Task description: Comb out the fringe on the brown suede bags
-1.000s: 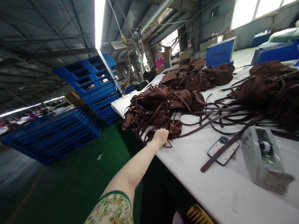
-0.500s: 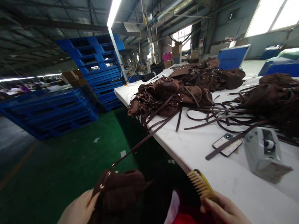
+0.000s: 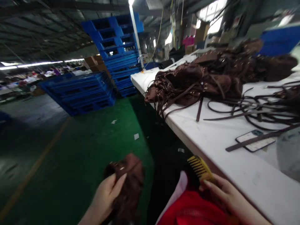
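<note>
My left hand (image 3: 109, 192) grips the upper edge of a dark brown bag (image 3: 131, 175) with metal eyelets, held over the green floor beside the table. The bag's lower part is dark and blurred. In my right hand (image 3: 221, 190) is a yellow comb (image 3: 200, 167), pinched at one end between thumb and fingers, its teeth pointing left. The comb is close to the near edge of the white table (image 3: 199, 137). A heap of similar brown bags (image 3: 189, 75) with straps covers the table's far part, some straps hanging over the edge.
A phone (image 3: 253, 145) lies under a brown strap (image 3: 236, 146) on the table, beside a blurred tape dispenser (image 3: 289, 153). Blue pallets (image 3: 82, 90) are stacked on the floor at the left. Scraps of paper (image 3: 136, 136) lie on the green floor.
My view has swung right to left, so the table sits further right. The bag in my left hand has come free of the heap, its strap no longer stretched to it. The comb stays in my right hand.
</note>
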Motion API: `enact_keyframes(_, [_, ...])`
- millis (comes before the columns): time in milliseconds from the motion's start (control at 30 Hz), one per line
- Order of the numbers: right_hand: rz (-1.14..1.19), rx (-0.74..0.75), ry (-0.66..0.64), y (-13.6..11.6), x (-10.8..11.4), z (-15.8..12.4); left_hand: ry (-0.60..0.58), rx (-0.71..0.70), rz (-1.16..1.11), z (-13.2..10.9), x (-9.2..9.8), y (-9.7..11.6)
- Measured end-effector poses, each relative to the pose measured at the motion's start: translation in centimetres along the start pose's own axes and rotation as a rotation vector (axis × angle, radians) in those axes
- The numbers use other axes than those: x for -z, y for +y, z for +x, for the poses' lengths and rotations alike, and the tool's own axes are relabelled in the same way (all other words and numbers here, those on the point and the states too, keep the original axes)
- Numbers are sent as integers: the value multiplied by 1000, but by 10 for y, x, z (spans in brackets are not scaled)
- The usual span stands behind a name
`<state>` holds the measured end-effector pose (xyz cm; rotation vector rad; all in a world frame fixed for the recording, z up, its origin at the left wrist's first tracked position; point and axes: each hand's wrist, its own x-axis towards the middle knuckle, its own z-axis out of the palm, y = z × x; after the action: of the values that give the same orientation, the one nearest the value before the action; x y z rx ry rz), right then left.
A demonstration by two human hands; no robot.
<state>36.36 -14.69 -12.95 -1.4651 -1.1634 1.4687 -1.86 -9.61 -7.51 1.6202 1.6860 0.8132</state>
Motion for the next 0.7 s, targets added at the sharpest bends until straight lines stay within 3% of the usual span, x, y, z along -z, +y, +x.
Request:
enact_keyframes(67, [-51, 5, 23, -5, 1, -1, -149, 107, -284, 11, -40, 16])
enact_keyframes(167, [-107, -16, 62, 10, 4, 0, -284, 286, -600, 28, -105, 19])
enact_keyframes(267, [-105, -52, 97, 33, 4, -3, -375, 352, -714, 32, -145, 16])
enact_keyframes(400, [-24, -49, 191, 46, -1, 0, -456, 371, -745, 31, -158, 17])
enact_keyframes(533, [71, 12, 205, 39, -12, 16, -486, 356, -659, 26, -160, 18])
enact_keyframes(633, [58, 130, 131, 30, -31, 29, -520, 253, -570, 19, -165, 21])
enact_keyframes(700, [-83, 199, 142, 29, -43, 36, -526, 160, -500, 15, -170, 24])
